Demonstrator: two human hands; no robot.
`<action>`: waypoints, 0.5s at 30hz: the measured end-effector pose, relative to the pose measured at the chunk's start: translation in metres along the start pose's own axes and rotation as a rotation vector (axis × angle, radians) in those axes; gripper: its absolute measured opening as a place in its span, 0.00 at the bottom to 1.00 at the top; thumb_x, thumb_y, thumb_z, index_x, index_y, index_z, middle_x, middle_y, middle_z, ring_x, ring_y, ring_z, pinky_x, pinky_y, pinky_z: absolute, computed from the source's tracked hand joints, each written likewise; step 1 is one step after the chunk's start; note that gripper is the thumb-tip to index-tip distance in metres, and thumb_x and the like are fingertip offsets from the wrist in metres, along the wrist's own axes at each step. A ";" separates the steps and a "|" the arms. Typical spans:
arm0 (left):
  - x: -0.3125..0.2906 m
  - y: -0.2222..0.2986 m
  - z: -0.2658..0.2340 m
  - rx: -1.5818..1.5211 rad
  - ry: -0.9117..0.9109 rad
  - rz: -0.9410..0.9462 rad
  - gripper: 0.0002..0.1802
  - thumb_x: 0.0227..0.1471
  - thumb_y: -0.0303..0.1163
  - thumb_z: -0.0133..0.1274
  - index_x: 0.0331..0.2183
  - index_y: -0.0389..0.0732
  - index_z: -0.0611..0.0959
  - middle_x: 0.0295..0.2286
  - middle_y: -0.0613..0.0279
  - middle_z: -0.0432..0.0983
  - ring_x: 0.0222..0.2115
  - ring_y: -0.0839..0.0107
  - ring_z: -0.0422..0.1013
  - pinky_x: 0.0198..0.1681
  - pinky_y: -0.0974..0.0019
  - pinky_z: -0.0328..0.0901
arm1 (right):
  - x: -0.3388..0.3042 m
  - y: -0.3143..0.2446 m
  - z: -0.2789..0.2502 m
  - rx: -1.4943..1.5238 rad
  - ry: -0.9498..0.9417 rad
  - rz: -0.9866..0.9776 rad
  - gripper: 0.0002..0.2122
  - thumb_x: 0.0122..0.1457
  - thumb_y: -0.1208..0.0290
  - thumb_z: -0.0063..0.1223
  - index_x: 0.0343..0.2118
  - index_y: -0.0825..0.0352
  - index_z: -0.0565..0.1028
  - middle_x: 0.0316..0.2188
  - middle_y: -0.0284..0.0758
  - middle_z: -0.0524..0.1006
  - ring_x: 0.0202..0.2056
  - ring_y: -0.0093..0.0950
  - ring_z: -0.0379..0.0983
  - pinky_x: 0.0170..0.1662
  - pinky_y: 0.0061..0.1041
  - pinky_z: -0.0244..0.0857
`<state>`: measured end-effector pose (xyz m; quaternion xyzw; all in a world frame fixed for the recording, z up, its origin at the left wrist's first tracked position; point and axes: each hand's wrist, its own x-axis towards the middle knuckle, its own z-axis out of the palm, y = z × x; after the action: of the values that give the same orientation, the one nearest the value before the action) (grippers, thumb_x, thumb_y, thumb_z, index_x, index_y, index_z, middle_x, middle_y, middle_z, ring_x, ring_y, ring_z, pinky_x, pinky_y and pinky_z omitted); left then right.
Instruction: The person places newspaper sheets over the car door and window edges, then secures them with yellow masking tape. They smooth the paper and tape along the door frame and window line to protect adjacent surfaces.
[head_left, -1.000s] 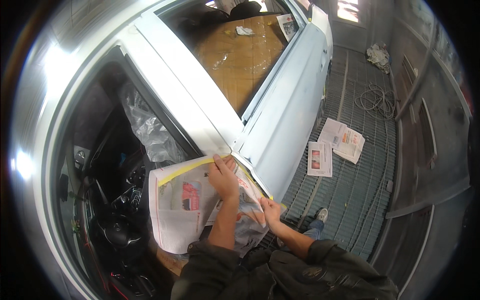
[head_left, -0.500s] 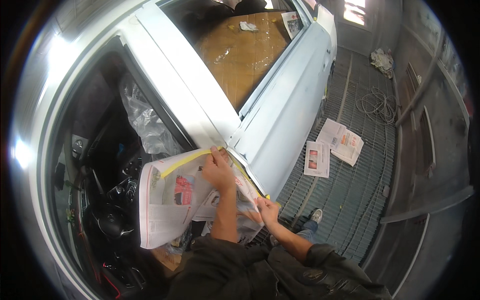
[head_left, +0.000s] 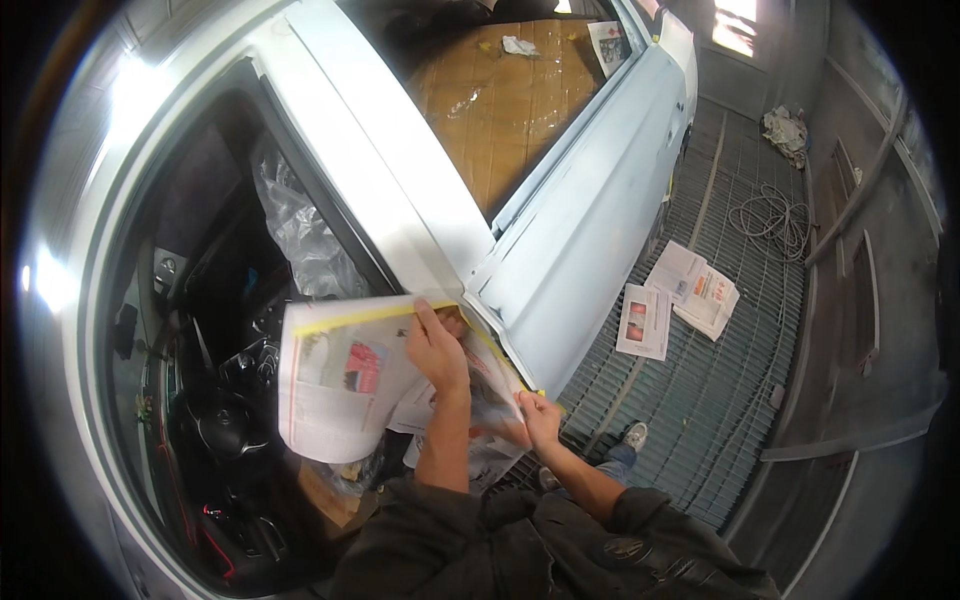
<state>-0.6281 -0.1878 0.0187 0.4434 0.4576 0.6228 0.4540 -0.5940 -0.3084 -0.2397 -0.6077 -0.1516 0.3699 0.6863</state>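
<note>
A printed newspaper sheet (head_left: 318,412) with yellow masking tape (head_left: 345,320) along its upper edge spreads across the car's front door opening. My left hand (head_left: 438,352) is closed on the taped edge, thumb uppermost, close to the bottom of the white pillar (head_left: 440,228). Lower right, my right hand (head_left: 541,420) pinches the paper's taped edge near the end of the pale rear door (head_left: 575,285). A yellow line of tape runs between my hands beside the door edge. My fingers partly hide the paper they hold.
Brown cardboard (head_left: 500,110) covers the rear window opening. Clear plastic sheeting (head_left: 308,230) hangs inside the car, beyond the steering wheel (head_left: 228,425). On the grated floor lie loose newspapers (head_left: 645,322), a coiled hose (head_left: 770,222) and a crumpled bundle (head_left: 786,135).
The newspaper's free left part has swung upward, and its taped edge runs flatter. Both hands keep their hold in nearly the same places. The view has shifted slightly.
</note>
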 end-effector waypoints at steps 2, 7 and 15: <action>0.003 0.007 0.000 0.000 0.017 0.048 0.26 0.69 0.45 0.42 0.40 0.27 0.78 0.33 0.50 0.81 0.32 0.66 0.80 0.34 0.69 0.74 | -0.003 -0.012 0.010 0.056 -0.008 0.071 0.11 0.61 0.64 0.61 0.38 0.68 0.85 0.25 0.30 0.82 0.28 0.17 0.72 0.33 0.21 0.67; 0.001 0.021 0.009 -0.039 0.002 0.025 0.27 0.70 0.46 0.42 0.42 0.27 0.77 0.35 0.48 0.80 0.34 0.64 0.80 0.35 0.68 0.75 | 0.002 -0.012 0.028 0.129 0.113 0.153 0.12 0.62 0.65 0.61 0.37 0.70 0.84 0.26 0.30 0.82 0.27 0.17 0.72 0.33 0.20 0.67; 0.001 0.025 0.007 -0.031 -0.027 -0.001 0.28 0.69 0.49 0.41 0.43 0.28 0.76 0.37 0.49 0.77 0.36 0.63 0.79 0.38 0.65 0.76 | -0.001 -0.015 0.041 0.241 0.263 0.194 0.13 0.62 0.64 0.61 0.36 0.72 0.84 0.26 0.30 0.81 0.28 0.18 0.71 0.34 0.22 0.67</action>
<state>-0.6252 -0.1897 0.0443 0.4445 0.4421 0.6234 0.4673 -0.6166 -0.2796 -0.2161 -0.5758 0.0441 0.3673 0.7291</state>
